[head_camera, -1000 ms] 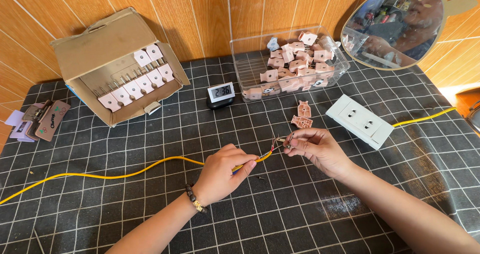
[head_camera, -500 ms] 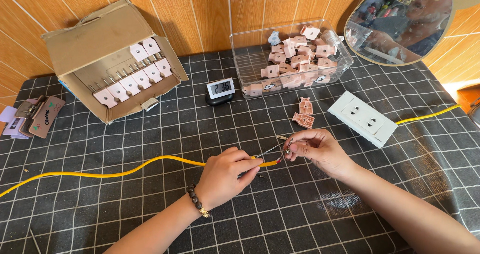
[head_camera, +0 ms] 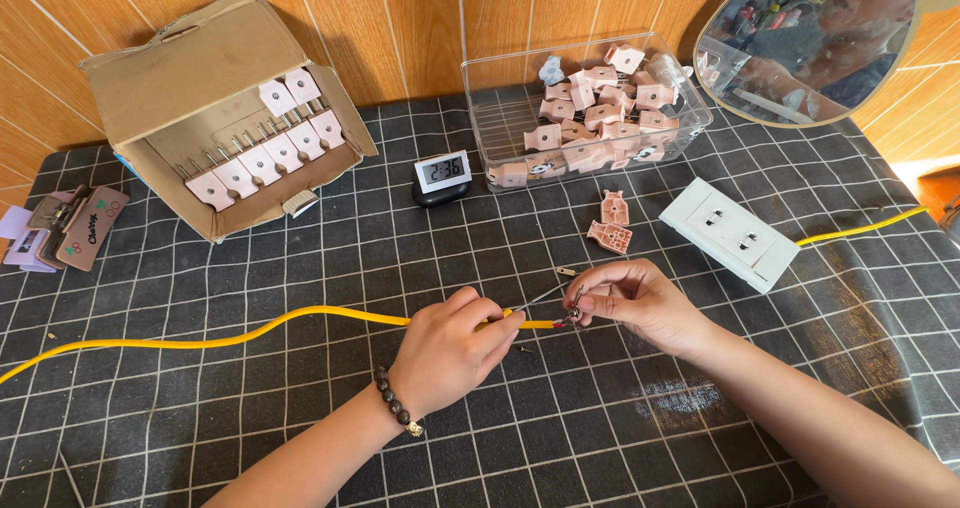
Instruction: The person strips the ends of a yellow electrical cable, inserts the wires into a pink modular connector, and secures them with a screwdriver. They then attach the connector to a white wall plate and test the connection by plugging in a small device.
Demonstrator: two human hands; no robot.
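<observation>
Yellow cable in left hand. Black mat, white grid, under both hands. Pink plug parts and white socket block beyond right hand.

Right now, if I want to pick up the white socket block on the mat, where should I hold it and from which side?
Probably grip the white socket block across its two long edges, coming from above. It lies flat and slanted on the mat, the long sides look free, and the yellow cable leaves its right end, so avoid that end.
</observation>
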